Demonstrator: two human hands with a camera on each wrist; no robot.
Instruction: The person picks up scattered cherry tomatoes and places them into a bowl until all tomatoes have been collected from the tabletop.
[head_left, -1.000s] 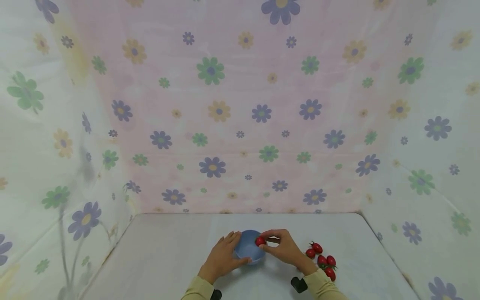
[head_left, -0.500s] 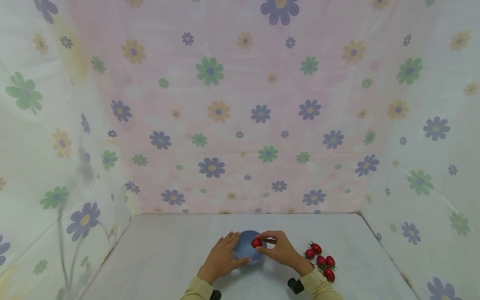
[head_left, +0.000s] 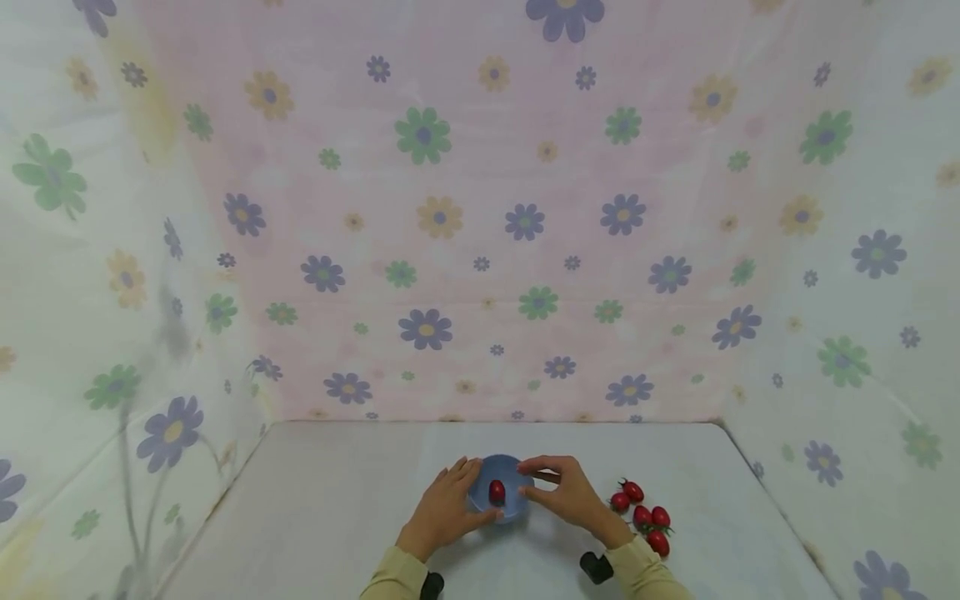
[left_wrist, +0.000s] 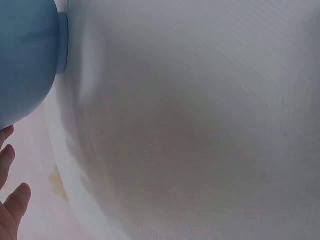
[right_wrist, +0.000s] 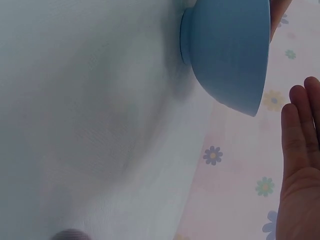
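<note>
A small blue bowl (head_left: pixel 517 510) stands upright on the white table, and its outside fills a corner of the left wrist view, bowl (left_wrist: pixel 25 60). One red cherry tomato (head_left: pixel 497 492) lies inside it. My left hand (head_left: pixel 446 508) rests against the bowl's left side, thumb at the front rim, fingers nearly straight. Over the bowl's right rim is my right hand (head_left: pixel 566 496), its thumb and index finger apart with nothing between them. In the right wrist view the straight fingers of that hand (right_wrist: pixel 302 170) stand apart from the bowl (right_wrist: pixel 230 55).
Several red cherry tomatoes (head_left: pixel 642 517) with green stalks lie on the table (head_left: pixel 315 508) to the right of my right hand. Flower-printed cloth walls (head_left: pixel 487 333) enclose the table's back and sides. Black wrist cameras (head_left: pixel 596 568) sit below both wrists.
The cherry tomato that my right hand pinched over the bowl now lies in the bowl. The right thumb and index finger have parted and drawn slightly right. The left hand stays at the bowl.
</note>
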